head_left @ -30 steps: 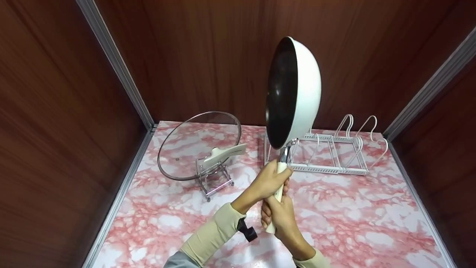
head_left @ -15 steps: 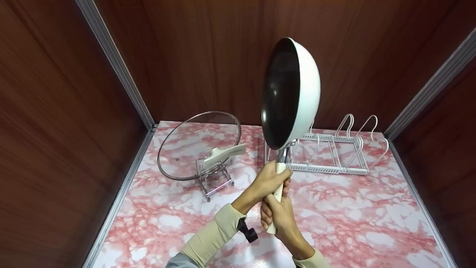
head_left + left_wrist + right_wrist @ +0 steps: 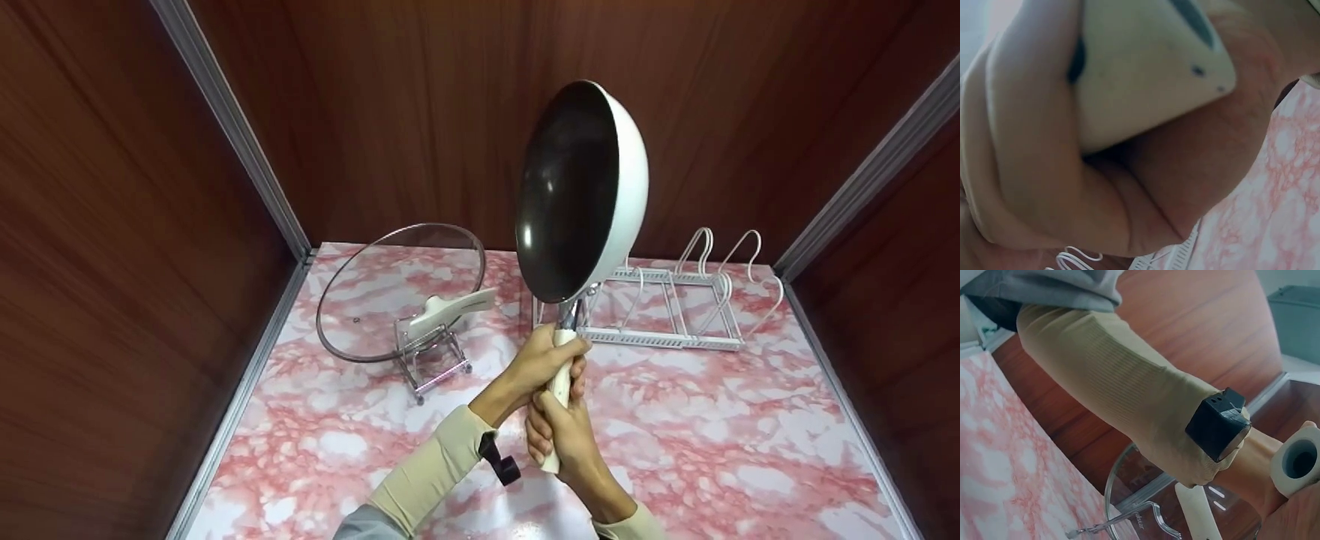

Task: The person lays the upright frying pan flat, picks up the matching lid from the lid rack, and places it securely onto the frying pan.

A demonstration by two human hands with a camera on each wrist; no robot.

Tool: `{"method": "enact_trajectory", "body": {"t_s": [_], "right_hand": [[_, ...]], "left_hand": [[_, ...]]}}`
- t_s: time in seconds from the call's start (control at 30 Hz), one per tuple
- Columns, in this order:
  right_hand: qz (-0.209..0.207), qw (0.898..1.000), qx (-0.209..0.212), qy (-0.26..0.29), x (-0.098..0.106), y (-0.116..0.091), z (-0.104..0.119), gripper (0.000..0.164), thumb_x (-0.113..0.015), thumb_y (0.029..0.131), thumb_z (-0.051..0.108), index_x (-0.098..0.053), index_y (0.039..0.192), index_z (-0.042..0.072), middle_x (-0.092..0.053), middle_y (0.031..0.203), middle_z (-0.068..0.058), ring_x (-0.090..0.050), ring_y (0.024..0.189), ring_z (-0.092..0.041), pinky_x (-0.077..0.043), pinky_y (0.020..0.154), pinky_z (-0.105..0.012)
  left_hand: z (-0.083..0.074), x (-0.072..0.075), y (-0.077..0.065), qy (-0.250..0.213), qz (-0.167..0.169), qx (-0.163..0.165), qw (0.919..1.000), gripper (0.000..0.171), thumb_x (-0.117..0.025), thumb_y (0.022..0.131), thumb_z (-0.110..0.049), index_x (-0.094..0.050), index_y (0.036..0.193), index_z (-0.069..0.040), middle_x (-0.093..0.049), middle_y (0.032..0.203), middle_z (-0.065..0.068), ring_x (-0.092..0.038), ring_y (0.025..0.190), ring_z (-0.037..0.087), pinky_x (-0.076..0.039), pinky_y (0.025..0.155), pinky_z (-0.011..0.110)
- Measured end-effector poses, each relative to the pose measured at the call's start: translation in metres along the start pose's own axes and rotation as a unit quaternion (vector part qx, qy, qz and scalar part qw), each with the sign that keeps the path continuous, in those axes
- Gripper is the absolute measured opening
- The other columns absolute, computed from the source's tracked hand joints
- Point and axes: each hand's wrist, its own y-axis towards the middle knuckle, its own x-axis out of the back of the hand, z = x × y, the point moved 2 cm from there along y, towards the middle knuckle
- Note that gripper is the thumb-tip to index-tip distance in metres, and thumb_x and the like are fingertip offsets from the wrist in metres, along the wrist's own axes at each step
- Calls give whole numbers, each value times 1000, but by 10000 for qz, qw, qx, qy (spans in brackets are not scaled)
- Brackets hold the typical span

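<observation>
A deep frying pan point(image 3: 570, 187), white outside and dark inside, stands upright in the air, its inside turned partly left. Its cream handle point(image 3: 560, 386) points down toward me. My left hand point(image 3: 537, 365) grips the upper handle, thumb along it, just below the metal neck. Lower down, my right hand point(image 3: 573, 441) wraps the same handle, whose end sticks out beneath. Curled fingers surround the pale handle point(image 3: 1145, 84) in the left wrist view. In the right wrist view, the hollow handle end point(image 3: 1281, 469) shows at the right edge.
A glass lid point(image 3: 325, 289) leans in a small metal stand point(image 3: 442, 373) at left, with a flat cream piece point(image 3: 457, 306) attached or against it. A white wire rack point(image 3: 637, 338) stands back right, partly behind the pan. Wood-look walls point(image 3: 375, 112) enclose the pink marbled surface point(image 3: 675, 450).
The pan has turned slightly about its handle, so more of its dark inside faces me. Its left rim has swung left. Both hands keep their grip and barely move.
</observation>
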Motion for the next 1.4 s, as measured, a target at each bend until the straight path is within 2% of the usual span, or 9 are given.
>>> {"method": "enact_trajectory", "body": {"t_s": [0.2, 0.37, 0.6, 0.83, 1.07, 1.27, 1.4], "right_hand": [[89, 9998, -154, 21, 4, -2, -2, 37, -48, 102, 8, -42, 67, 17, -41, 47, 11, -41, 35, -1, -37, 33, -23], [299, 9992, -223, 129, 6, -2, -2, 34, -46, 103, 7, -44, 71, 17, -43, 48, 12, -43, 36, -1, -39, 33, -23], [577, 9976, -271, 265, 10, -1, -1, 34, -46, 104, 7, -44, 72, 16, -44, 49, 12, -45, 37, 0, -42, 35, -23], [844, 9948, -429, 368, 12, 0, -1, 31, -48, 106, 7, -45, 77, 16, -45, 51, 12, -47, 39, 0, -45, 38, -23], [817, 9946, -552, 326, 14, -1, -2, 33, -48, 105, 6, -45, 74, 18, -45, 53, 12, -47, 39, 0, -45, 39, -22], [756, 9950, -590, 295, 15, -1, -1, 33, -49, 105, 6, -44, 75, 17, -44, 55, 11, -47, 41, 0, -45, 40, -22], [680, 9952, -649, 269, 15, -1, 0, 31, -52, 104, 7, -44, 75, 17, -43, 56, 10, -47, 41, -1, -45, 40, -23]], "left_hand": [[5, 3, 3, -168, 188, 77, 9997, 24, -56, 103, -16, -54, 80, -10, -54, 53, -4, -60, 42, 11, -52, 44, 28], [5, 3, 3, -111, 139, 92, 9998, 35, -57, 105, -24, -53, 73, -12, -53, 52, -5, -59, 40, 11, -50, 41, 27], [6, -2, 3, 22, -332, 34, 9994, 28, -58, 104, -19, -54, 77, -11, -51, 55, -2, -54, 39, 11, -49, 39, 27], [4, -2, 1, 574, -819, -51, 9950, 31, -57, 101, -19, -54, 71, -13, -52, 54, -3, -54, 38, 11, -48, 39, 26], [3, -2, 0, 925, -1057, -77, 9901, 26, -58, 100, -21, -56, 76, -10, -55, 53, -2, -56, 38, 11, -50, 39, 27], [2, -3, 0, 1145, -1196, -68, 9862, 27, -59, 100, -22, -56, 74, -15, -56, 54, 0, -56, 38, 12, -51, 39, 28], [1, -5, -1, 1318, -1271, -45, 9831, 26, -60, 100, -24, -56, 76, -14, -58, 54, 0, -58, 39, 12, -51, 40, 29]]}}
